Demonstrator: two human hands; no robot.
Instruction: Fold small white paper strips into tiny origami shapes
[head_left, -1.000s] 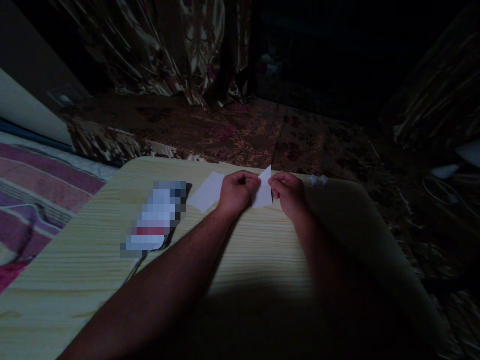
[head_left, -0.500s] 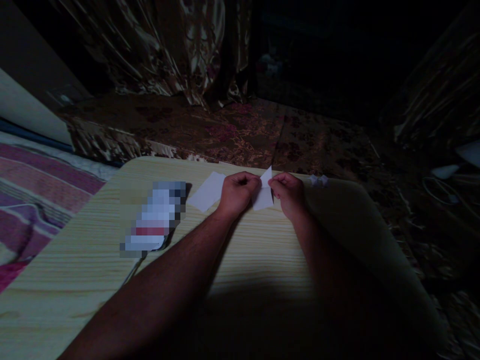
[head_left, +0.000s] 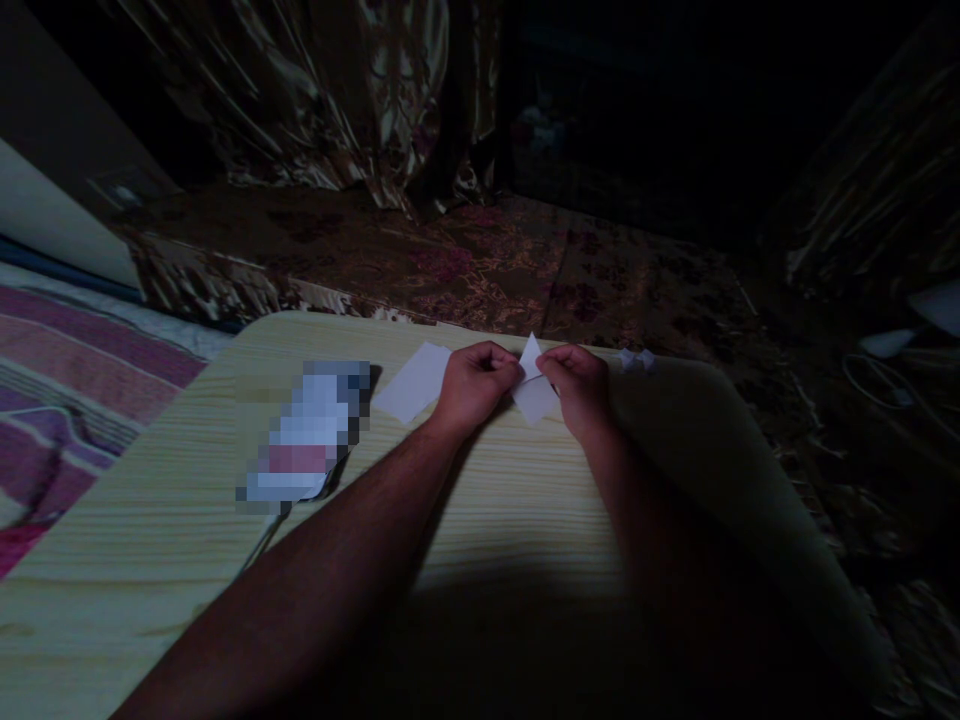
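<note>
Between my two hands is a small folded piece of white paper point(head_left: 534, 398), with one pointed corner upward and another pointing down toward me. My left hand point(head_left: 478, 385) is closed, pinching the paper's left side between thumb and fingers. On the opposite side my right hand point(head_left: 579, 385) pinches it near the upper fold. The fingertips partly cover the paper. Just left of my left hand lie flat white paper sheets point(head_left: 414, 383), partly hidden by that hand. Two small folded white paper pieces point(head_left: 636, 360) rest beyond my right hand.
A phone-like device point(head_left: 307, 430), blurred out, lies on the wooden table point(head_left: 517, 520) to the left, with a white cable point(head_left: 259, 545) running from it. A striped bedspread point(head_left: 67, 390) is at the far left. Patterned cloth point(head_left: 450, 250) borders the table's far edge.
The folded paper has turned between my fingers, its upper point shifting left and its lower part now ending in a downward corner. Both hands stay in nearly the same place.
</note>
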